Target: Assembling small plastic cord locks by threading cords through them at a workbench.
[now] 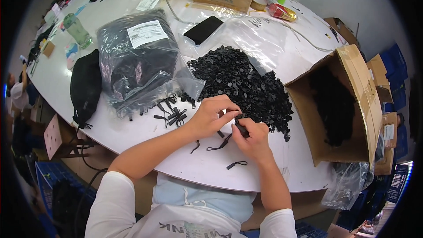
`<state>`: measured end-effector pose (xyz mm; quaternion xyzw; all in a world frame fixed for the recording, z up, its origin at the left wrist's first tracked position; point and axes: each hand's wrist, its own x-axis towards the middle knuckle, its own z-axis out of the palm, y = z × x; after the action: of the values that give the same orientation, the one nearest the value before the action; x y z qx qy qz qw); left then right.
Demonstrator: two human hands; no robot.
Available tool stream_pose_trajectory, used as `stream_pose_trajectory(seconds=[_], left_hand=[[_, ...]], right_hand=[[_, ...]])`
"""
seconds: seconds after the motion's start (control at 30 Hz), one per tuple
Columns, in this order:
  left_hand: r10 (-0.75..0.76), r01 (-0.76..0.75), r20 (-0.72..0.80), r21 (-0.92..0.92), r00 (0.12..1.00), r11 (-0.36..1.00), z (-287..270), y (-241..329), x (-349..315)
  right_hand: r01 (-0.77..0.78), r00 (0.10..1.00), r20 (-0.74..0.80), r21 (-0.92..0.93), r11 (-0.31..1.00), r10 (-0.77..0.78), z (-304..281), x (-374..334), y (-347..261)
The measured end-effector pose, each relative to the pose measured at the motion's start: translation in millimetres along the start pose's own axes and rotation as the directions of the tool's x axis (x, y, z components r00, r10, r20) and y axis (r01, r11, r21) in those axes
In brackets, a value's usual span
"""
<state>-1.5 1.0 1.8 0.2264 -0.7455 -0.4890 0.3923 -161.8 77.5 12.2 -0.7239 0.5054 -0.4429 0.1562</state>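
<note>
My left hand (217,115) and my right hand (253,137) meet over the near edge of a heap of small black zipper sliders (233,75). Between the right thumb and fingers is a black cord zipper pull (241,128). My left thumb and forefinger are pinched together just above it, on something too small to make out. Several loose black cord pulls (176,117) with looped ends lie left of my left wrist. Another cord pull (237,165) rests alone below the right hand, and a few more lie partly under my hands.
A clear bag of black goods (136,61) stands left of the heap, beside a black pouch (85,88). Behind the heap lies a phone (203,30). An open cardboard box (308,136) with black contents is at the right. A bottle (77,31) stands far left.
</note>
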Motion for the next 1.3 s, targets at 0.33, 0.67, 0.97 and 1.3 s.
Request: stream_pose_trajectory(seconds=[0.33, 0.67, 0.97, 1.3], left_hand=[[0.235, -0.243, 0.071, 0.417, 0.969, 0.876, -1.9, -7.0, -3.4], [0.203, -0.230, 0.110, 0.354, 0.973, 0.906, 4.8, -6.7, -6.2], [0.208, -0.235, 0.111, 0.414, 0.972, 0.879, 2.4, 0.8, -0.7], [-0.072, 0.071, 0.019, 0.018, 0.997, 0.997, 2.6, -1.2, -3.3]], right_hand=[[-0.031, 0.999, 0.030, -0.150, 0.988, 0.036, 2.4, 2.3, -4.6], [-0.147, 0.967, 0.146, -0.346, 0.927, 0.208, 1.9, -0.8, 3.2], [-0.140, 0.974, 0.120, -0.347, 0.927, 0.192, 4.9, -0.4, 2.7], [-0.107, 0.992, 0.043, -0.249, 0.963, 0.122, 3.7, 0.2, 3.3]])
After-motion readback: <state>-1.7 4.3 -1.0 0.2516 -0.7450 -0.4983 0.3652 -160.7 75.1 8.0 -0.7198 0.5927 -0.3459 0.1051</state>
